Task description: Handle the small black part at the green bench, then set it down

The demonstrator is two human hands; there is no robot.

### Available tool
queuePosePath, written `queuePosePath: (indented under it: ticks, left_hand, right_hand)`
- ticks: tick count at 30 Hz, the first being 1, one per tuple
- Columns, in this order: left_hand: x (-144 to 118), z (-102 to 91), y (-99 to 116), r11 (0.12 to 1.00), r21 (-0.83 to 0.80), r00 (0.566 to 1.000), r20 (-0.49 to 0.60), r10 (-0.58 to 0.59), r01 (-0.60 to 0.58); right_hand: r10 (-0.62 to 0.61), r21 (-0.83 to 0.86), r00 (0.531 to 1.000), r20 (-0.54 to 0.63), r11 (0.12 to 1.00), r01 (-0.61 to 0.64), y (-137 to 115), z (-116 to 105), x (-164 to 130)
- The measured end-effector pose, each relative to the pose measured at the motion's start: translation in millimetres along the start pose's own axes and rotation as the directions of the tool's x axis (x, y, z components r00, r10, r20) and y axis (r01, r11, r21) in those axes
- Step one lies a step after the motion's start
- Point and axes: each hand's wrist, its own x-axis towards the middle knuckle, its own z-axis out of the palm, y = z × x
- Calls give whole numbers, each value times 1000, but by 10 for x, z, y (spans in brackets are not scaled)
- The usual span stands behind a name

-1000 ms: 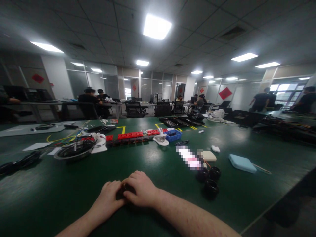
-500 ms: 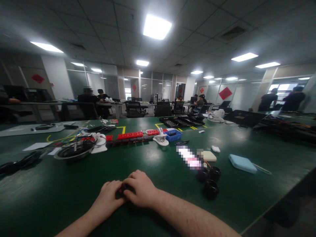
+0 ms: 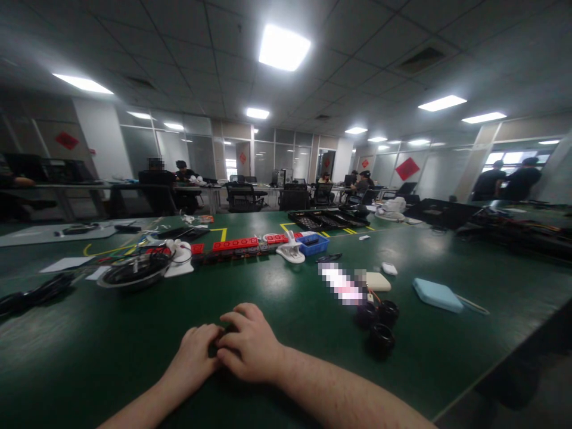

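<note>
Near the front middle of the green table (image 3: 286, 322), my two hands meet around a small dark object (image 3: 229, 328). Fingers and shadow cover most of it, so its kind cannot be made out. My left hand (image 3: 192, 356) is closed on its left side, thumb below and fingers above. From the right, my right hand (image 3: 254, 344) reaches over it with bent fingers, the thumb close to the left thumb. To the right of my hands lie three round black parts (image 3: 381, 339), with thin wires beside them.
Behind the black parts lie a blurred-out bright phone-like shape (image 3: 342, 285), a cream block (image 3: 378, 282), a small white case (image 3: 389, 269) and a light blue pouch (image 3: 437, 295). Farther back are a blue bin (image 3: 314, 244), red strips (image 3: 235, 244) and a metal bowl (image 3: 129, 277). People sit beyond.
My right hand's fingers have lifted and spread a little and shifted slightly left over the dark object. My left hand stays nearly in place.
</note>
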Motion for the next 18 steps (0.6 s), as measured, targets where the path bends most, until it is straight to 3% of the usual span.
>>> queuePosePath:
  ticks: [8,18]
  left_hand:
    - [65,80,-102,1000,8,999,-37,-15,15]
    - [53,72,-80,1000,-19,998,-64,9,-10]
  right_hand:
    - [72,-8,997,1,997,-72,67,23,-14]
    - [167,-55,986,2,985,-166,112,28,-6]
